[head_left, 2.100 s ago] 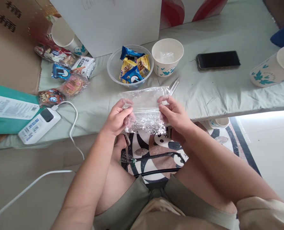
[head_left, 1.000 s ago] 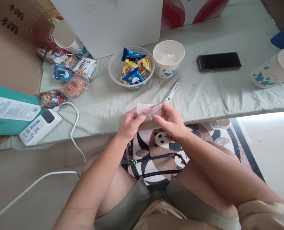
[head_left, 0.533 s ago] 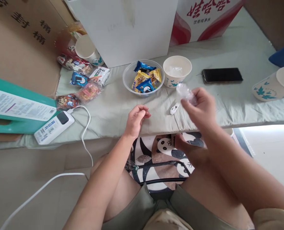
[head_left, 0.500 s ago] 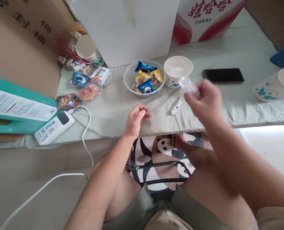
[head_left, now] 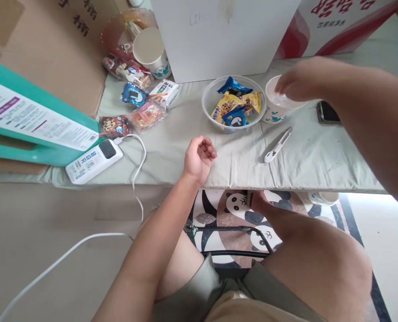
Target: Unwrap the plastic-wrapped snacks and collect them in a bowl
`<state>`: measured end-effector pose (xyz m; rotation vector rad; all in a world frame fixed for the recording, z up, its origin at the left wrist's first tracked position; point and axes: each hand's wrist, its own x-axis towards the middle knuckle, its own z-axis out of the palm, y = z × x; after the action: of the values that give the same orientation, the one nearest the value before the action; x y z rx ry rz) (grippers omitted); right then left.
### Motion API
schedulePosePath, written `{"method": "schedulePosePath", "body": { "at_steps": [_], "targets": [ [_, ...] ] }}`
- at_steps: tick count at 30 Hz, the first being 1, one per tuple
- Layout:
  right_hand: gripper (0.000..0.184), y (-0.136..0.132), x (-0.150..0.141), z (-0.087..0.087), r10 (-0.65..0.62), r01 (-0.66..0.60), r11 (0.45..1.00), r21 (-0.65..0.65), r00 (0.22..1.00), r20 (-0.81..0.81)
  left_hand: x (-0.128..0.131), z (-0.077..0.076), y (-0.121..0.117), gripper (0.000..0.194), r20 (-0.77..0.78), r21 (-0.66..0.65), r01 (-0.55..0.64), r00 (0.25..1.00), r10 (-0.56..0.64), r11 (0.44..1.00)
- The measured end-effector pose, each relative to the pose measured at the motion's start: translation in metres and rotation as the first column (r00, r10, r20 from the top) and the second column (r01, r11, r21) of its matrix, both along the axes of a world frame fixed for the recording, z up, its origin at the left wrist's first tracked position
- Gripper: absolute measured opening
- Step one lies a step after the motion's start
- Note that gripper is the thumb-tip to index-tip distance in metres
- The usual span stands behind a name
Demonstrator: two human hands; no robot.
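Note:
My right hand (head_left: 299, 81), blurred by motion, reaches over a white paper cup with blue leaves (head_left: 275, 115). Its bunched fingers dip inside the rim, with a folded clear plastic bag (head_left: 279, 97) at the fingertips, partly hidden. My left hand (head_left: 201, 157) rests near the table's front edge, palm partly turned up, fingers loosely curled and holding nothing. A white utility knife (head_left: 278, 145) lies between the hands, in front of the cup. Left of the cup, touching or nearly so, stands a clear plastic bowl (head_left: 209, 115) of blue and yellow snack packets (head_left: 235, 115).
Wrapped snacks (head_left: 148, 115) and another paper cup (head_left: 148, 47) are at the left, near a white power bank (head_left: 94, 162) with a cable. A white box (head_left: 219, 40) stands behind the bowl. A phone (head_left: 328, 112) lies partly under my right forearm.
Both hands first stretched and folded the plastic bag together. My left hand then let go, and my right hand carried the bag to the cup. The view has shifted too.

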<state>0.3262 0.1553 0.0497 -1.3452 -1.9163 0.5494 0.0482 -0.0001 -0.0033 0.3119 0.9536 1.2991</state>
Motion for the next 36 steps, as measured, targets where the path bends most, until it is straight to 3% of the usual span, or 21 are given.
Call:
{"method": "schedulePosePath", "body": {
  "at_steps": [1,2,3,5,7,9,11,13,17,18,19,23,25,27,30,33,34,36],
  "targets": [
    [0.036,-0.013,-0.012,0.016,-0.089,0.085,0.996,0.024,0.965,0.246,-0.002,0.0,0.001,0.031,0.03,-0.016,-0.01,1.0,0.011,1.0],
    [0.023,-0.032,-0.029,0.031,-0.183,0.153,0.982,0.112,0.92,0.346,-0.003,0.0,0.001,0.032,0.055,-0.034,-0.019,0.998,0.021,0.999],
    [0.024,-0.057,-0.049,0.041,-0.252,0.186,0.96,0.212,0.902,0.35,-0.004,-0.001,0.002,0.033,0.074,-0.051,-0.027,0.997,0.031,0.998],
    [0.034,-0.12,-0.095,0.043,-0.033,-0.046,0.969,0.244,0.951,0.308,-0.004,-0.002,0.004,0.036,0.096,-0.074,-0.048,0.994,0.055,0.996],
    [0.034,-0.189,-0.141,0.025,0.264,-0.317,0.926,0.205,0.932,0.248,-0.004,-0.004,0.006,0.037,0.106,-0.091,-0.06,0.992,0.069,0.994],
    [0.04,-0.251,-0.179,0.0,0.481,-0.516,0.849,0.115,0.844,0.237,-0.003,-0.005,0.006,0.038,0.117,-0.085,-0.065,0.99,0.075,0.994],
    [0.049,-0.298,-0.203,-0.019,0.486,-0.502,0.865,-0.02,0.825,0.289,-0.002,-0.007,0.006,0.038,0.118,-0.063,-0.06,0.991,0.067,0.996],
    [0.055,-0.327,-0.218,-0.025,0.508,-0.479,0.861,-0.17,0.801,0.317,-0.001,-0.01,0.006,0.039,0.108,-0.042,-0.045,0.993,0.05,0.998],
    [0.064,-0.341,-0.227,-0.017,0.721,-0.613,0.684,-0.395,0.652,0.236,0.0,-0.013,0.006,0.039,0.099,-0.046,-0.019,0.995,0.023,0.999],
    [0.064,-0.337,-0.227,-0.015,0.734,-0.606,0.666,-0.435,0.635,0.241,0.0,-0.012,0.006,0.039,0.104,-0.049,-0.022,0.994,0.027,0.999],
    [0.063,-0.33,-0.225,-0.014,0.723,-0.571,0.675,-0.467,0.637,0.266,0.0,-0.011,0.005,0.038,0.111,-0.054,-0.029,0.993,0.035,0.998],
    [0.057,-0.294,-0.216,-0.013,0.576,-0.387,0.799,-0.46,0.711,0.402,0.0,-0.004,-0.002,0.035,0.13,-0.058,-0.07,0.989,0.077,0.996],
    [0.058,-0.288,-0.218,-0.009,0.563,-0.383,0.812,-0.441,0.713,0.418,-0.001,-0.002,-0.004,0.033,0.125,-0.05,-0.063,0.99,0.069,0.997],
    [0.064,-0.295,-0.228,-0.002,0.63,-0.448,0.764,-0.464,0.673,0.388,-0.002,-0.001,-0.005,0.033,0.116,-0.041,-0.046,0.992,0.051,0.998],
    [0.074,-0.323,-0.247,0.006,0.751,-0.582,0.646,-0.495,0.599,0.276,-0.004,-0.001,-0.003,0.034,0.109,0.004,-0.04,0.993,0.04,0.999],
    [0.071,-0.345,-0.259,0.003,0.821,-0.714,0.544,-0.44,0.562,0.104,-0.005,0.0,0.0,0.032,0.112,0.055,-0.008,0.994,0.002,0.998],
    [0.07,-0.348,-0.259,0.0,0.821,-0.731,0.54,-0.418,0.567,0.068,-0.006,0.001,0.0,0.032,0.119,0.055,0.002,0.993,-0.008,0.998],
    [0.066,-0.344,-0.252,-0.009,0.79,-0.708,0.584,-0.397,0.608,0.078,-0.007,0.003,0.001,0.032,0.15,0.031,-0.004,0.989,-0.001,1.0]
  ]
}}
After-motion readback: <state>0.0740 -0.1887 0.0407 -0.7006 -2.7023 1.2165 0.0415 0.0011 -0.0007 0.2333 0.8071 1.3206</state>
